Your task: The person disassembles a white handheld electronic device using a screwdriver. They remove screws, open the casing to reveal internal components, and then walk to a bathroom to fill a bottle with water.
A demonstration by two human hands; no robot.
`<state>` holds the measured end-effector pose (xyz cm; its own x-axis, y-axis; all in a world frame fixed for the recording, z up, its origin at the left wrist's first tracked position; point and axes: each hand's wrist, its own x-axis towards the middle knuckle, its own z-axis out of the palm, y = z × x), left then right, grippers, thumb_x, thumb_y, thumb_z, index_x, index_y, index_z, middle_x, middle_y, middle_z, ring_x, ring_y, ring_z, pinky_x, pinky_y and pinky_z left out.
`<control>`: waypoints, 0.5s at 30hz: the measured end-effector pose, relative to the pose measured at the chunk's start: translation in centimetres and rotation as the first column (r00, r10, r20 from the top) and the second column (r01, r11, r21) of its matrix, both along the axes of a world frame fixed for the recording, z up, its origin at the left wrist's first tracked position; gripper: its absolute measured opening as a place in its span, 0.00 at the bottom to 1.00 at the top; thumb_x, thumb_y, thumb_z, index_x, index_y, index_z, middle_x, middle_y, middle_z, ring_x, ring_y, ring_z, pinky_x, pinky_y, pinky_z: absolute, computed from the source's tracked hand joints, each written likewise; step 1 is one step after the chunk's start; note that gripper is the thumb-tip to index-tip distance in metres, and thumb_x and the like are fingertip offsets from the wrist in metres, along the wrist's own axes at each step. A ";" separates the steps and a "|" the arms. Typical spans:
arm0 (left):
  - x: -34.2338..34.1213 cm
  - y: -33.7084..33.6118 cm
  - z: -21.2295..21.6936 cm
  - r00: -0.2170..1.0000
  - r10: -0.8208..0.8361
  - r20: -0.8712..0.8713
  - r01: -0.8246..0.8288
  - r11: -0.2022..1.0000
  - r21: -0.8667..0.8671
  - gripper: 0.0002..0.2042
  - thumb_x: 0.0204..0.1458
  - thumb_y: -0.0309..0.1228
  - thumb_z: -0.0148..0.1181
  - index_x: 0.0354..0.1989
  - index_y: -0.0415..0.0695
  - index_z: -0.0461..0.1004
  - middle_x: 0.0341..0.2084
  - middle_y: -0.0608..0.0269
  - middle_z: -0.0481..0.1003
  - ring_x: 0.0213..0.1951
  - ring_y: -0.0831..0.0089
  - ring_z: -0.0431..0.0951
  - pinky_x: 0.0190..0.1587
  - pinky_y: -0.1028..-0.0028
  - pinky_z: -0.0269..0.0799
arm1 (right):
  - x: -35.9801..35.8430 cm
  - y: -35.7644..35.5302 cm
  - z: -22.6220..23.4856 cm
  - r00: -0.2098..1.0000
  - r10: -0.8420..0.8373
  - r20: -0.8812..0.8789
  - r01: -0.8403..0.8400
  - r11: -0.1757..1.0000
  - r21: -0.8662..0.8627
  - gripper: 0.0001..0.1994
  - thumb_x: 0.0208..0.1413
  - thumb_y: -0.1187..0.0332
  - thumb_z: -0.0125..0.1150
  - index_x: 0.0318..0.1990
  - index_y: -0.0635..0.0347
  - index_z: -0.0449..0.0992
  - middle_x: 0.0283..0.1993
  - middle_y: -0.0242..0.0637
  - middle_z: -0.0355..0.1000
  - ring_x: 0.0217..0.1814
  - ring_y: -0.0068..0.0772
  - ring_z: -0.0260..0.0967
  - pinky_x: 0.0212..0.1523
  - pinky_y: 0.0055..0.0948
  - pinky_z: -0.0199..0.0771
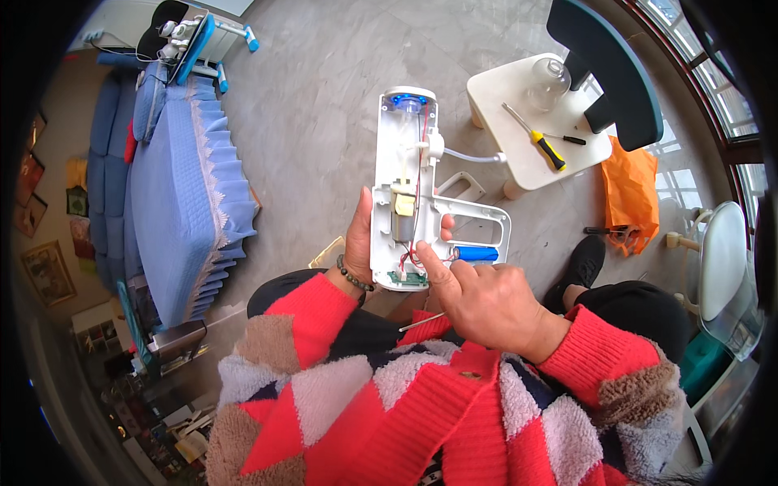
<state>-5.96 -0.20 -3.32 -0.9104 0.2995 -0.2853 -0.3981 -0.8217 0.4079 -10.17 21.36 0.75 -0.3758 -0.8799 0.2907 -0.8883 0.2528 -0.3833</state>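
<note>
My left hand is closed around an opened white spray gun housing, steadying it from the left and beneath. Inside it sit blue lights at the far end, a small pump motor, and a green circuit board at the near end. A blue battery lies by the handle. The index finger of my right hand points at the thin red and black wires; whether it touches them is unclear. From beneath that hand sticks a thin metal shaft, its other end hidden in the curled fingers.
A cream seat with a dark backrest holds a clear container, a yellow-and-black screwdriver and a smaller black screwdriver. An orange bag stands to its right. A blue-covered daybed stands left.
</note>
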 end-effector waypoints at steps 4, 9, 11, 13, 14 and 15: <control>-0.2 -0.2 0.1 0.998 0.062 0.025 -0.063 0.996 0.065 0.44 0.53 0.69 0.41 0.65 0.41 0.57 0.53 0.37 0.68 0.54 0.48 0.72 0.55 0.47 0.70 | 0.3 0.3 0.2 0.999 0.050 0.003 -0.050 0.998 0.033 0.30 0.51 0.68 0.57 0.64 0.68 0.64 0.22 0.29 0.63 0.18 0.22 0.65 0.15 0.26 0.65; -0.2 -0.4 0.5 0.994 0.084 0.065 -0.088 0.995 0.052 0.48 0.50 0.71 0.43 0.66 0.39 0.54 0.52 0.36 0.68 0.52 0.45 0.73 0.53 0.44 0.71 | 0.6 0.5 0.1 0.996 0.091 0.021 -0.092 0.996 0.023 0.29 0.51 0.69 0.56 0.62 0.69 0.65 0.24 0.29 0.64 0.20 0.24 0.67 0.16 0.26 0.67; -0.3 -0.5 0.5 0.995 0.086 0.047 -0.087 0.996 0.021 0.48 0.51 0.71 0.42 0.66 0.39 0.54 0.51 0.36 0.68 0.52 0.45 0.73 0.53 0.44 0.71 | 0.6 0.5 0.0 0.997 0.072 0.035 -0.073 0.997 0.006 0.28 0.50 0.70 0.56 0.61 0.70 0.65 0.24 0.30 0.65 0.20 0.25 0.68 0.17 0.26 0.68; -0.3 -0.5 0.6 0.996 0.083 0.036 -0.083 0.997 -0.001 0.48 0.51 0.71 0.42 0.66 0.39 0.54 0.51 0.36 0.68 0.52 0.45 0.73 0.53 0.45 0.71 | 0.6 0.6 -0.1 0.997 0.060 0.040 -0.061 0.998 0.003 0.28 0.50 0.70 0.57 0.61 0.71 0.66 0.25 0.31 0.66 0.20 0.26 0.68 0.17 0.27 0.69; -0.3 -0.5 0.6 0.996 0.081 0.034 -0.081 0.997 -0.009 0.48 0.51 0.71 0.42 0.66 0.39 0.54 0.51 0.36 0.68 0.52 0.46 0.73 0.53 0.45 0.71 | 0.5 0.6 -0.2 0.998 0.058 0.039 -0.058 0.998 0.007 0.28 0.50 0.70 0.57 0.60 0.71 0.66 0.25 0.31 0.66 0.20 0.26 0.69 0.18 0.27 0.70; -0.3 -0.5 0.6 0.996 0.079 0.037 -0.078 0.997 -0.029 0.47 0.51 0.71 0.41 0.66 0.39 0.55 0.51 0.36 0.68 0.52 0.46 0.73 0.53 0.46 0.72 | 0.5 0.6 -0.2 0.998 0.055 0.037 -0.055 0.998 0.012 0.28 0.49 0.70 0.57 0.60 0.72 0.66 0.25 0.32 0.66 0.20 0.26 0.69 0.18 0.27 0.70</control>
